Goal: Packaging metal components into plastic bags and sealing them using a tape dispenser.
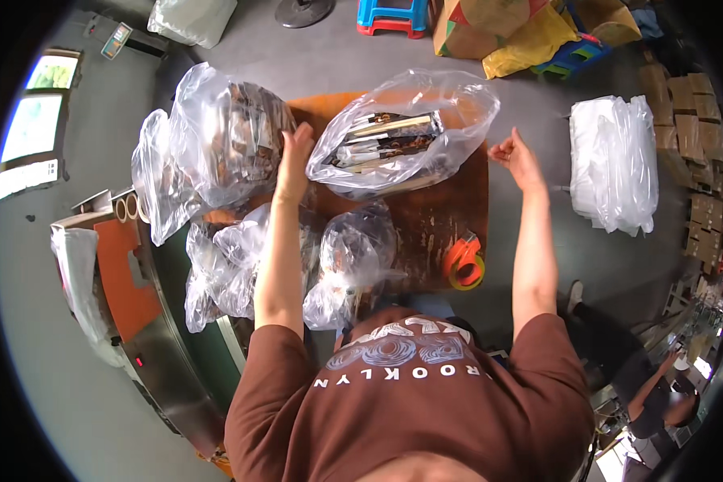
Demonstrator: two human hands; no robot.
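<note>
A large clear plastic bag [470, 136] lies with its mouth spread wide on the brown table. Inside it are several flat, dark-and-cream printed packets [390, 138]. Beside the bag's left end is my left hand [296, 153], fingers stretched upward, between it and a full clear bag [237, 132]; whether it touches the plastic is hard to tell. To the right of the open bag, past the table's edge, my right hand [520, 163] hangs in the air with fingers apart and partly curled, holding nothing.
Several filled, knotted bags [341, 261] crowd the table's near left. An orange tape dispenser [464, 261] sits at the near right corner. A stack of clear plastic bags [614, 165] lies to the right. Stools [392, 16] and cardboard boxes [490, 24] stand beyond. Another person [659, 402] is at lower right.
</note>
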